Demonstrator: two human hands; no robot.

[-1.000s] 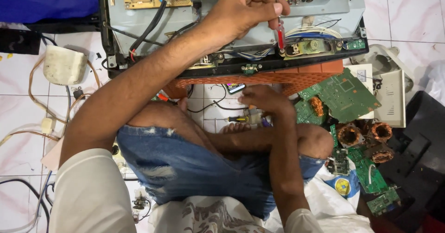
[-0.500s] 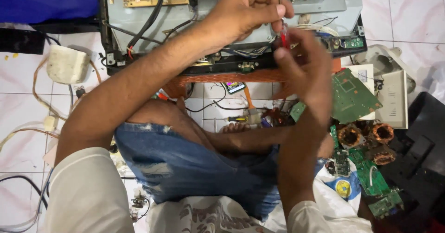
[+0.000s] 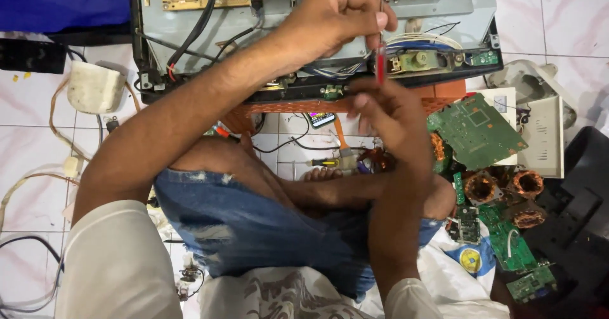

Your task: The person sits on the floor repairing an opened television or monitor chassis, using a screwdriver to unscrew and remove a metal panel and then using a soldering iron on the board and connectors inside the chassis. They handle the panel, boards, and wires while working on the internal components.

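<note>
Risen from the lap a second ago, the right hand (image 3: 387,112) now pinches the red screwdriver (image 3: 380,65) beneath the left hand (image 3: 336,14), which grips its top, over the opened grey chassis (image 3: 304,33).

My right hand (image 3: 390,119) has come up off the floor by my foot, where it lay a second ago among the small parts; half a second ago it was already rising toward the chassis (image 3: 317,46); now its fingers (image 3: 365,97) reach the red handle of the screwdriver (image 3: 380,65), just below my left hand (image 3: 336,14); the green board (image 3: 476,132), partly covered by that hand a moment back, shows in full again.
</note>
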